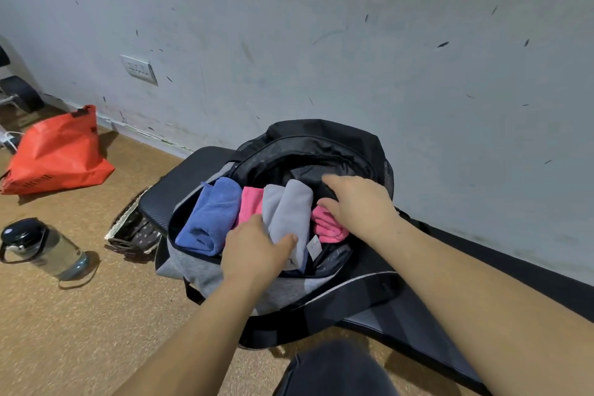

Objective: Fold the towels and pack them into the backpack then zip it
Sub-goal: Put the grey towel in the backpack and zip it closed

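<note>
A black and grey backpack (289, 289) lies open on a black mat, its mouth facing up. Inside stand folded towels side by side: a blue towel (210, 219) at the left, a pink towel (252, 202) beside it, a grey towel (289, 212) in the middle and another pink towel (328, 228) at the right. My left hand (257, 249) grips the lower part of the grey towel. My right hand (360, 202) presses flat on the right pink towel and the bag's black lining, fingers spread.
A black mat (180, 190) runs along the grey wall under the backpack. On the brown floor at the left lie a clear water bottle (48, 247), an orange bag (58, 154) and a patterned dark cloth (135, 231). My dark-clad knee (337, 370) is at the bottom.
</note>
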The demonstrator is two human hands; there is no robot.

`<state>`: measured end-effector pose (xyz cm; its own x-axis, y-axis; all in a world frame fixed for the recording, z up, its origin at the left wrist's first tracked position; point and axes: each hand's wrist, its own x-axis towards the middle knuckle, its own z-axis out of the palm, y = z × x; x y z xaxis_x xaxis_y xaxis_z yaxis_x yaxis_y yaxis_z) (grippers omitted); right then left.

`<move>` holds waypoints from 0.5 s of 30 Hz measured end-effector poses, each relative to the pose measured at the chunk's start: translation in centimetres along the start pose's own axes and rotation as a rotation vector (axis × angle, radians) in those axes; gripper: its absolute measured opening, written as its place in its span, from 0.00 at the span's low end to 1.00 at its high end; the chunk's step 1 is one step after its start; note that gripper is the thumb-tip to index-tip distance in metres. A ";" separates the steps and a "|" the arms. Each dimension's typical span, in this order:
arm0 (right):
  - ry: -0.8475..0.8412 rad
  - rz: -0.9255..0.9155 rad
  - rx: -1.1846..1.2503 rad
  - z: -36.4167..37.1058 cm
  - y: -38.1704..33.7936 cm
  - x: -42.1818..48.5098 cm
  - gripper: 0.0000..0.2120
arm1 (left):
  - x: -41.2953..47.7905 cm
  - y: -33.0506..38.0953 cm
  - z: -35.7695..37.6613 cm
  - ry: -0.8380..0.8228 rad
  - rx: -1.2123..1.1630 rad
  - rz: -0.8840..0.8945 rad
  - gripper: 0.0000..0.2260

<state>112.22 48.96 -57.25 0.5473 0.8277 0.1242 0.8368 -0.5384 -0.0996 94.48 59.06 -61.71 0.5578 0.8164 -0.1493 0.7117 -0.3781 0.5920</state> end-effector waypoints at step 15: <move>0.188 0.132 0.753 -2.9 -1.4 3.1 0.08 | 5.8 1.5 -1.1 -0.093 -0.095 0.227 0.07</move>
<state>112.84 51.82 -53.81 0.6909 0.6878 0.2227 0.5655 -0.3223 -0.7591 98.30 63.73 -60.81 0.7385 0.6702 -0.0741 0.5235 -0.5006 0.6894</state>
